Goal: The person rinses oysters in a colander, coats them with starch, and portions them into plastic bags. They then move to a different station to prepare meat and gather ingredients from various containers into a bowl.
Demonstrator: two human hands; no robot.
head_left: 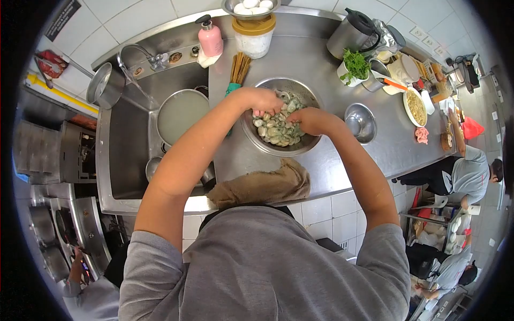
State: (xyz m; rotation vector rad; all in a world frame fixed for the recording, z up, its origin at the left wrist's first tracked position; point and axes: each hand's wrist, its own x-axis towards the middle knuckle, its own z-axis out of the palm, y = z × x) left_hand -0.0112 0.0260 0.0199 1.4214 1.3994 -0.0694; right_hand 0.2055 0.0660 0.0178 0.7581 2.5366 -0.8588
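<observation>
A steel colander (308,91) with a perforated wall stands on the metal counter, part-filled with wet, grey-green shucked oysters (276,132). Both hands reach inside it. My left hand (266,100) is at the upper left of the heap, its fingers curled around some oysters. At the right side of the heap, my right hand (310,120) has thumb and fingers drawn together on oysters, with the fingertips partly hidden among them. A brown cloth (262,184) lies crumpled along the counter's front edge, below the colander.
Left of the counter is a sink (126,182) holding a pot of cloudy water (183,116), with the tap (128,59) running. A small steel bowl (360,123) sits right of the colander. Behind are a pink pump bottle (210,38) and a yellow-lidded tub (253,40). Other people work at both sides.
</observation>
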